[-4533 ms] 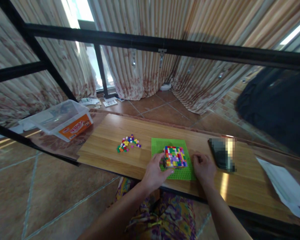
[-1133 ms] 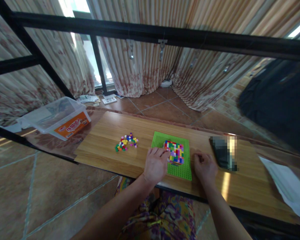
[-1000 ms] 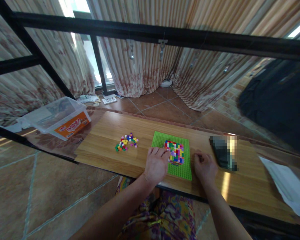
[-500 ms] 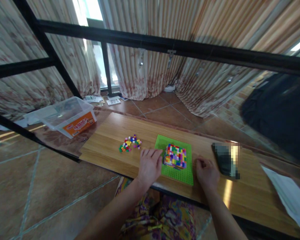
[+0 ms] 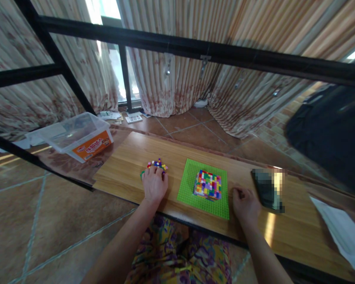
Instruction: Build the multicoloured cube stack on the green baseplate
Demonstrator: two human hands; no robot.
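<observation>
Two hands rest on the wooden surface point(image 5: 130, 154). Left hand point(image 5: 154, 184) lies palm down over the pile of small loose bricks point(image 5: 157, 164), fingers curved onto the near part of it (whether any brick is pinched under them cannot be told). Right hand point(image 5: 245, 202) sits curled into a loose fist on the bare wood, holding nothing that shows, just right of the green baseplate point(image 5: 187, 183). On the middle of that baseplate stands a square block of many-coloured bricks point(image 5: 208, 184), clear of both hands and between them. A dark, blurred flat object point(image 5: 266, 189) lies near the right hand, farther right. At far left, off the wood, sits a clear plastic tub with an orange label point(image 5: 77, 136).
</observation>
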